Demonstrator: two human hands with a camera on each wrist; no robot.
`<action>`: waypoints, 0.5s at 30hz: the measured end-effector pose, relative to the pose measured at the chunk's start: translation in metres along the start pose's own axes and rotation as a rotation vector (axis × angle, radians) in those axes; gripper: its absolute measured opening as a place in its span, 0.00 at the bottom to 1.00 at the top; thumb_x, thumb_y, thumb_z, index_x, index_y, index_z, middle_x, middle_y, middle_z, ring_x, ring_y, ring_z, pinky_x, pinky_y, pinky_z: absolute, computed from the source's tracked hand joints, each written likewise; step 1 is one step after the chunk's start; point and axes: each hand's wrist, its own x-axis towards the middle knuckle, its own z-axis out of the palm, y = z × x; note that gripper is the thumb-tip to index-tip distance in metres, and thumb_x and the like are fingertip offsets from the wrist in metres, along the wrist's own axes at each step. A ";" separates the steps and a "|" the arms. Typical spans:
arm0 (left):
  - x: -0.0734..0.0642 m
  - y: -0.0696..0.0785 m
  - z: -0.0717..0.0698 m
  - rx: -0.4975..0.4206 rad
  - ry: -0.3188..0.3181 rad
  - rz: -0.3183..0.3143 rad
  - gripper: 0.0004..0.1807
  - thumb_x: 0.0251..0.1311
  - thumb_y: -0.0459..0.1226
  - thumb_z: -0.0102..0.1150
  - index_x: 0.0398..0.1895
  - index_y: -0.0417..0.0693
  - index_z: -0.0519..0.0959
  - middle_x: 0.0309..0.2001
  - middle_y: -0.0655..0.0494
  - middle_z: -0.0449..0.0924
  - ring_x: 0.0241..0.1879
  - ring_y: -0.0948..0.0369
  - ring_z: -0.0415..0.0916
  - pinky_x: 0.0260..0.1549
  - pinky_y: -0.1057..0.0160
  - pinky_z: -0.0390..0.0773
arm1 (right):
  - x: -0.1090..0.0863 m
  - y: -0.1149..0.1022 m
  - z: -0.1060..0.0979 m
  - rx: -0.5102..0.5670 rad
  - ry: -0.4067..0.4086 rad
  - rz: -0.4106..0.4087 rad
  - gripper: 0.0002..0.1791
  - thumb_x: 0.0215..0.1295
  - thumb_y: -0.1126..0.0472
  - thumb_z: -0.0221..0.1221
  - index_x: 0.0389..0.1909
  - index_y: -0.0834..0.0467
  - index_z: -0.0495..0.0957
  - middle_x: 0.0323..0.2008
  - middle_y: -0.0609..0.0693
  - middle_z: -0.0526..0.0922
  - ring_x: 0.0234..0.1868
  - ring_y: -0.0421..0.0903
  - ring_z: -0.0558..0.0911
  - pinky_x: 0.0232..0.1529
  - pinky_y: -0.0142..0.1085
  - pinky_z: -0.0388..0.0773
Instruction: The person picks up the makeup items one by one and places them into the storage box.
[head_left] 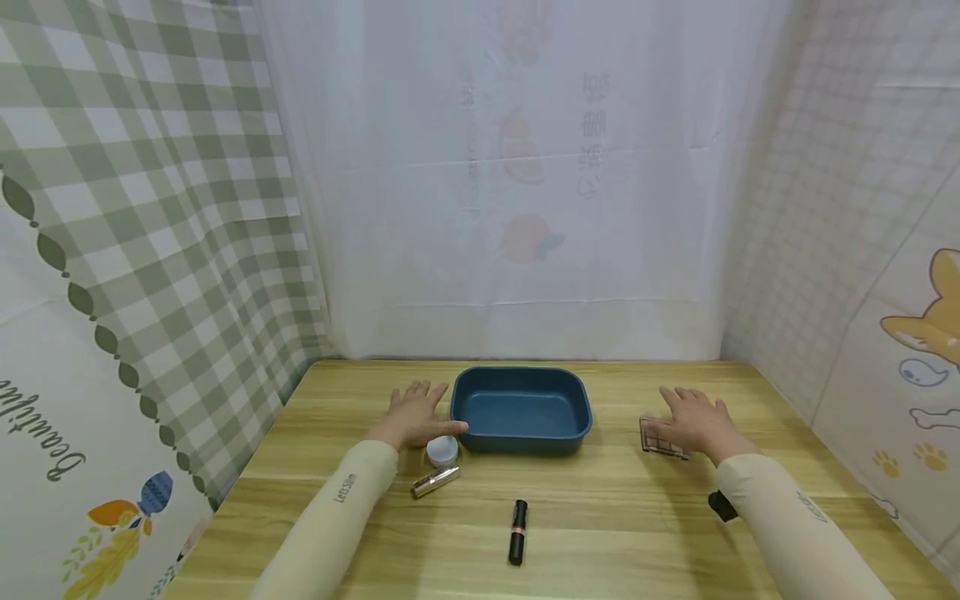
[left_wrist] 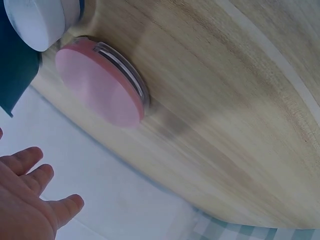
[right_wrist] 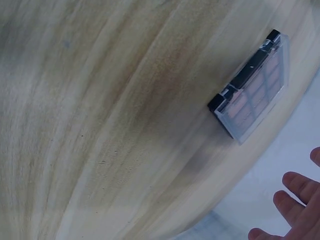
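Note:
My left hand (head_left: pixel 416 417) hovers with spread fingers beside the left end of a dark blue rectangular tray (head_left: pixel 517 444). Near its thumb stands a small round jar with a white lid (head_left: pixel 442 451). A pink round compact (left_wrist: pixel 100 85) lies on the table in the left wrist view; in the head view the hand mostly hides it. My right hand (head_left: pixel 696 423), fingers also spread, is above a clear-lidded eyeshadow palette (head_left: pixel 664 447), which the right wrist view shows apart from the fingers. Neither hand holds anything.
A shiny gold lipstick tube (head_left: pixel 436 482) lies in front of the jar. Closer to the front is a black lipstick tube with a pink band (head_left: pixel 517 533). Some small black object (head_left: pixel 722 506) shows beside the right forearm. Cloth curtains (head_left: pixel 517 325) border the wooden table (head_left: pixel 600 533).

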 end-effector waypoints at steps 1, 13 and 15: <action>0.000 0.001 0.000 0.000 -0.003 0.003 0.53 0.56 0.69 0.56 0.78 0.48 0.57 0.75 0.36 0.52 0.75 0.40 0.44 0.67 0.32 0.41 | -0.001 0.001 0.000 0.000 -0.006 -0.001 0.49 0.66 0.36 0.58 0.70 0.72 0.59 0.65 0.79 0.61 0.64 0.78 0.59 0.56 0.77 0.50; 0.001 0.005 0.006 0.027 -0.034 0.011 0.51 0.56 0.67 0.59 0.77 0.51 0.60 0.75 0.37 0.53 0.75 0.40 0.45 0.67 0.31 0.42 | -0.004 0.014 0.012 0.017 -0.062 -0.013 0.53 0.61 0.33 0.61 0.68 0.74 0.61 0.62 0.83 0.60 0.62 0.81 0.59 0.54 0.78 0.53; 0.001 0.006 0.006 0.031 -0.035 0.014 0.50 0.56 0.67 0.59 0.76 0.50 0.61 0.75 0.37 0.53 0.75 0.40 0.46 0.67 0.31 0.43 | -0.004 0.016 0.014 0.022 -0.067 -0.013 0.53 0.60 0.33 0.61 0.68 0.74 0.61 0.63 0.83 0.60 0.62 0.81 0.59 0.54 0.77 0.54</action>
